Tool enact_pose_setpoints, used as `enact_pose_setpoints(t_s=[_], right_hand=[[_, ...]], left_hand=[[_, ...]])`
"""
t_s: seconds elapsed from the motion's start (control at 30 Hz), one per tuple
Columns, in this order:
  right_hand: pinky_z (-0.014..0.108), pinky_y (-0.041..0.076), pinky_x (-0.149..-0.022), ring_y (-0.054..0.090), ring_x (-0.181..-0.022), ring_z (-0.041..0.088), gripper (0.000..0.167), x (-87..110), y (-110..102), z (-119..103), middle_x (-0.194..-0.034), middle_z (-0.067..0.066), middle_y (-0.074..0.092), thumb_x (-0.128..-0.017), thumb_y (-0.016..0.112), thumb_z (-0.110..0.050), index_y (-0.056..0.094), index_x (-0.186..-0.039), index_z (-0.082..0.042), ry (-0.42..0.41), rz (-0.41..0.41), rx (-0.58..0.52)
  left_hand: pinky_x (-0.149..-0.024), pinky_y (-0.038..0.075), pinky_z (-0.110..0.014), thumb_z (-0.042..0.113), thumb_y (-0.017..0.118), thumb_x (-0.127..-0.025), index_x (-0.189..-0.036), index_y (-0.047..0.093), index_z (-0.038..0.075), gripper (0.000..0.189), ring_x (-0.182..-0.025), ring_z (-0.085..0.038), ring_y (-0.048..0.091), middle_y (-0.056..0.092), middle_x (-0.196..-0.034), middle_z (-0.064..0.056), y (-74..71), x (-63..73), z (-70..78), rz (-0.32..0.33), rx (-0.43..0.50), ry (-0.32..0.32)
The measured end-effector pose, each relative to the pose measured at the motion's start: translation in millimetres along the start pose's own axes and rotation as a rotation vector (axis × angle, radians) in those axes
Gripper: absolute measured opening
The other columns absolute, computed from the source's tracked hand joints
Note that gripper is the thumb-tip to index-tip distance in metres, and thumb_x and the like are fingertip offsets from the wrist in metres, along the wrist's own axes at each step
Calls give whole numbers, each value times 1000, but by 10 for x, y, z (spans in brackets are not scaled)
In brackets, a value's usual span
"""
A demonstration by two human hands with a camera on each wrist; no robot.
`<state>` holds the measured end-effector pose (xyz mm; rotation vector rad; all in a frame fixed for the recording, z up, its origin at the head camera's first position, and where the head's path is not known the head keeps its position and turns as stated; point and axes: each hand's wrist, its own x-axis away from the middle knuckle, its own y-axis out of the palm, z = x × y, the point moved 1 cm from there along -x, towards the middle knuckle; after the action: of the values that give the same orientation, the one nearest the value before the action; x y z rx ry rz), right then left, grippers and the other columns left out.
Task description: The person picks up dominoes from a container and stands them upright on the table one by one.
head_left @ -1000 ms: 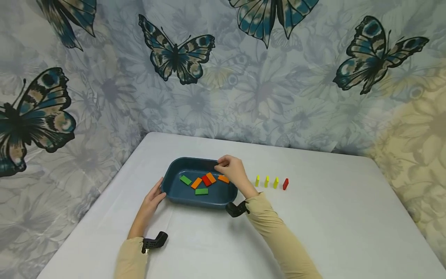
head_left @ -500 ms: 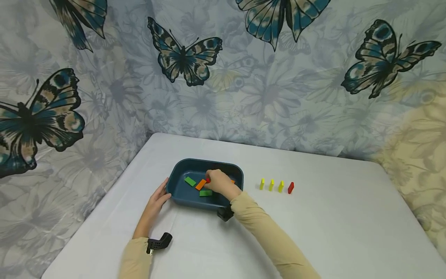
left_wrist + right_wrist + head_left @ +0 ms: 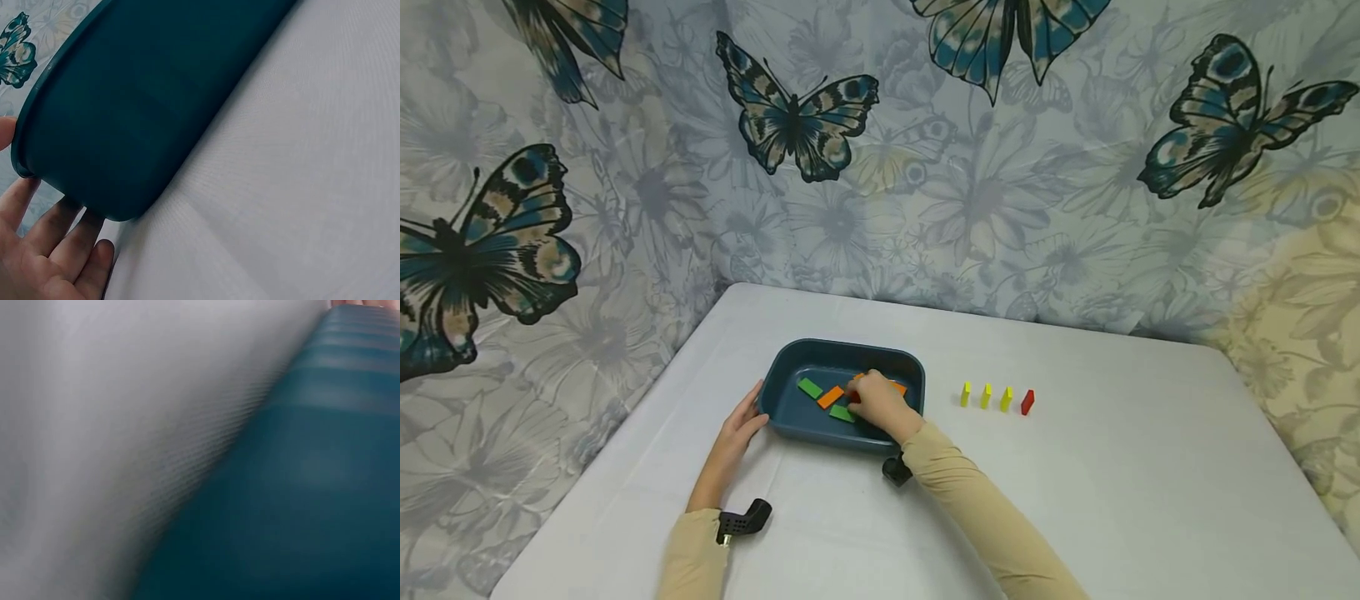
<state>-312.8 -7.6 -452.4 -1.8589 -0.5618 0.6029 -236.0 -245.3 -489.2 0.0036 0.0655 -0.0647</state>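
Fingers of the right hand (image 3: 880,403) have dropped within the smooth dark-blue rectangular tray (image 3: 797,418), reaching its blocks; the flat green oblong block (image 3: 841,413) alongside has turned. Any pinch is hidden; the left hand's (image 3: 736,432) relaxed fingers touch the tray.

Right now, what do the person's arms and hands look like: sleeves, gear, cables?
Long, plain beige fabric left sleeve and matching right sleeve. Worn at the wrists: a black, angular, elongated left wrist unit with small dots, and a black, blocky right wrist unit. Left hand and right hand ungloved. No cables or lettering visible.
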Motion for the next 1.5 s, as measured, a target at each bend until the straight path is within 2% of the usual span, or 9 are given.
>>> enact_pose_setpoints(t_s=[0.17, 0.4, 0.63, 0.8, 0.9, 1.07, 1.2, 1.3, 1.5], right_hand=[[23, 43, -58, 50, -65, 14, 7, -21, 11, 19, -73, 2, 56, -79, 69, -9, 63, -77, -7, -27, 41, 5], [24, 46, -61, 53, -71, 18, 15, -52, 48, 34, -80, 7, 51, -76, 70, -4, 61, -87, -2, 33, -4, -14], [23, 44, -56, 50, -65, 16, 36, -31, -20, 82, -77, 8, 54, -71, 70, 2, 54, -103, 6, 224, -91, -286], [20, 44, -58, 50, -66, 13, 24, 55, -124, 63, -75, 3, 54, -76, 68, -3, 60, -97, 5, 167, -94, -451], [22, 48, -58, 55, -67, 15, 22, 143, -251, 78, -81, 5, 56, -79, 67, -4, 61, -98, 3, 112, -38, -576], [31, 49, -65, 58, -74, 24, 28, 345, -528, 194, -90, 14, 58, -80, 65, -2, 58, -106, 5, 43, 106, -742], [35, 49, -70, 56, -83, 34, 28, 570, -830, 222, -94, 22, 57, -80, 62, 5, 54, -107, 10, 28, 241, -780], [31, 49, -72, 55, -86, 38, 29, 757, -1044, 255, -96, 27, 55, -80, 59, 11, 51, -108, 13, 18, 335, -795], [24, 49, -73, 57, -87, 28, 27, 1119, -1317, 561, -95, 35, 53, -76, 54, 23, 50, -102, 19, -39, 542, -784]], left_hand=[[-102, 16, -43, 9, 48, -93, -143, 19, 7, 58, -129, -29, 19, 15, -145, -13, 7, -15, -6, -11, -5, 15], [-102, 17, -43, 9, 48, -93, -143, 20, 7, 58, -129, -28, 20, 16, -145, -11, -19, -22, -15, 8, -32, 11], [-102, 19, -42, 8, 48, -92, -143, 20, 5, 57, -128, -31, 21, 17, -145, -14, -14, -35, -15, 2, -46, 21], [-96, 27, -20, 6, 47, -92, -143, 19, 6, 57, -129, -30, 21, 16, -145, -13, -53, 32, -26, 28, -34, 8], [-92, 28, -14, 7, 47, -92, -143, 19, 4, 58, -129, -30, 20, 15, -145, -13, -55, 43, -33, 21, -6, 28], [-94, 28, -15, 9, 48, -92, -143, 19, 5, 59, -129, -27, 20, 15, -145, -12, -32, 11, -45, 9, -5, 37], [-95, 27, -18, 10, 48, -92, -143, 20, 6, 58, -129, -28, 21, 17, -145, -13, -31, -4, -46, 21, -37, 25], [-97, 27, -21, 9, 48, -92, -142, 20, 4, 58, -129, -30, 19, 15, -145, -14, -33, 1, -43, 23, -35, 23], [-101, 22, -32, 10, 48, -92, -142, 21, 5, 57, -129, -29, 19, 15, -146, -13, -4, -2, -17, 11, -31, 21]])
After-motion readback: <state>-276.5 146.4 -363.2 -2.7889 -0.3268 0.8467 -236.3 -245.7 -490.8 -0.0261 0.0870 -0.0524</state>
